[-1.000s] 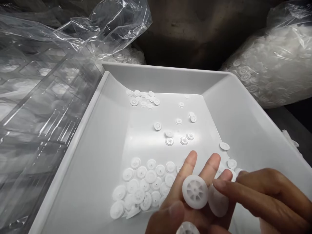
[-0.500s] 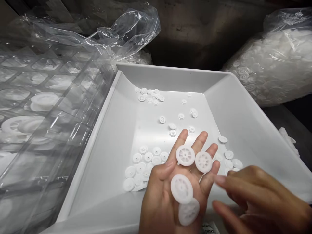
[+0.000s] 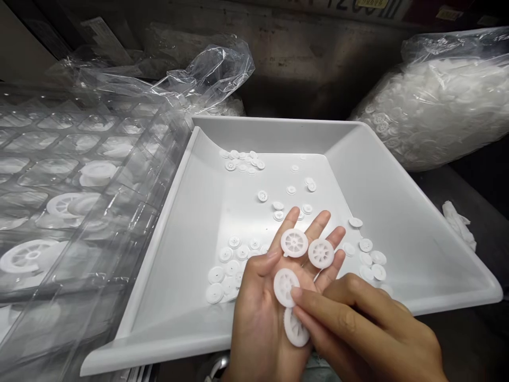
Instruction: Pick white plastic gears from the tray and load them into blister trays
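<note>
Palm up above the front of a grey-white tray [image 3: 167, 228], my left hand [image 3: 258, 313] holds several round white plastic wheels with spoked centres, its fingers spread out beneath them. One spoked wheel [image 3: 294, 243] rests near the base of the fingers, and a second wheel [image 3: 321, 253] lies to its right. My right hand [image 3: 369, 329] reaches in from the right, finger and thumb closed at the edge of a third wheel [image 3: 285, 286] over the palm. Just below, another wheel [image 3: 296, 328] is tilted and partly covered by the right fingers.
Loose white wheels [image 3: 233, 254] lie in groups on the tray floor. Clear plastic compartment trays [image 3: 59, 143] with wheels in some pockets stand at left. A full clear bag of white parts [image 3: 445, 106] sits back right; crumpled clear film [image 3: 214, 69] lies behind.
My right hand has moved left onto the palm and closed on a wheel there. The lower two wheels have shifted and tilted. The camera view has shifted slightly.
</note>
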Tool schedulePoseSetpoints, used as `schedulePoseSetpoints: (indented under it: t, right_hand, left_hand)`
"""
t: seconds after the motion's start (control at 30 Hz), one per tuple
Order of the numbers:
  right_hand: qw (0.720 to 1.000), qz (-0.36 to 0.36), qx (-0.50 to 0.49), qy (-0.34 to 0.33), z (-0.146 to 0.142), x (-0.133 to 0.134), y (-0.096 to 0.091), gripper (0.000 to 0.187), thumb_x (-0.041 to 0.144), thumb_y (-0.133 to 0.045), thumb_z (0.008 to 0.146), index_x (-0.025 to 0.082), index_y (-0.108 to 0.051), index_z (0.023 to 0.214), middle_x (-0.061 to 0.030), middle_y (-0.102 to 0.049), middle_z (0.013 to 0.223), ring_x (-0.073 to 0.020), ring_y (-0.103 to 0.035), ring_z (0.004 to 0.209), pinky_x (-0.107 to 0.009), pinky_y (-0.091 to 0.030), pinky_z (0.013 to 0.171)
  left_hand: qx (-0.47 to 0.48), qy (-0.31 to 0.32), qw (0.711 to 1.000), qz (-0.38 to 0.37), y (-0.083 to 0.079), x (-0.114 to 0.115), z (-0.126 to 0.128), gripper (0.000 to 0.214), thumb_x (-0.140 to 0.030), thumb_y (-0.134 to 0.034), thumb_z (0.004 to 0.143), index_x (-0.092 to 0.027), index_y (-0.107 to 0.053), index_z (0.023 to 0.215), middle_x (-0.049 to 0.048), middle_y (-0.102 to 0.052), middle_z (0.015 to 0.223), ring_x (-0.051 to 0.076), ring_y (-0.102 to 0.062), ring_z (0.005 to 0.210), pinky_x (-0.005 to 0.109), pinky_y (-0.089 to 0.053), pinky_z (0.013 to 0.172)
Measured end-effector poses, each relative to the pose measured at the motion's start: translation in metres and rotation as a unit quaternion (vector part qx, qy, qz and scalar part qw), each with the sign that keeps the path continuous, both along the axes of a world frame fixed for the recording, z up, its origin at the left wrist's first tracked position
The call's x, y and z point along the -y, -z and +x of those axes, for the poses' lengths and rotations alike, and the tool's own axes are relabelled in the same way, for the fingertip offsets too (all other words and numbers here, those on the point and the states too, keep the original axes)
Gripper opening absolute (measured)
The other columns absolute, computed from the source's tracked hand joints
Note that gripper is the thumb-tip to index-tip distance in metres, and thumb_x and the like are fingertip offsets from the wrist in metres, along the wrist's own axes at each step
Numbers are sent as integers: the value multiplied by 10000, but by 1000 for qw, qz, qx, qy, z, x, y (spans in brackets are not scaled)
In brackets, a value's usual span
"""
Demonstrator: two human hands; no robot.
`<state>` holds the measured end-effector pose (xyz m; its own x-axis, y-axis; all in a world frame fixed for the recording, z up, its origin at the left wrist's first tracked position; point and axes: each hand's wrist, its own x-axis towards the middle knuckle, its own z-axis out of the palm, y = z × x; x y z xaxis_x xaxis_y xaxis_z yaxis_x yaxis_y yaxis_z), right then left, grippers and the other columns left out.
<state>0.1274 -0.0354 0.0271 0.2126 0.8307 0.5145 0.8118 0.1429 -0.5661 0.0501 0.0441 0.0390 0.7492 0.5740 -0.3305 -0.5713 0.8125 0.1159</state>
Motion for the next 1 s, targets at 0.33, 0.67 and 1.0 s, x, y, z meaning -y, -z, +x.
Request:
schedulePoseSetpoints:
  t: [0.33, 0.67, 1.0]
  right_hand:
    - [999, -19, -11, -25, 4, 3, -8, 145, 109, -649, 834, 178, -669, 960, 11, -594, 700, -65, -588, 584, -163, -498, 537]
    - [999, -9, 18, -45, -2, 10, 1, 200, 170, -673, 826, 188, -689, 1024, 31, -592, 675, -61, -565, 540, -175, -455, 481]
    - [999, -3, 11, -41, -1, 17, 1, 272, 42, -641, 816, 153, -674, 1061, 18, -606, 707, -69, -575, 597, -207, -452, 553]
  left_hand:
    - [52, 10, 999, -3, 2, -3, -2, 582, -300, -329, 956, -188, -153, 1500, 129, -547, 1358, 260, -496, 1263, 392, -313, 1128]
    - [92, 30, 995, 6, 3, -5, -7, 572, -276, -281, 943, -189, -132, 1488, 152, -431, 1451, 287, -421, 1319, 392, -275, 1139]
    - [90, 9, 995, 49, 1, -2, -5, 639, -192, -295, 858, -167, -169, 1484, 182, -443, 1434, 308, -445, 1299, 444, -261, 1135]
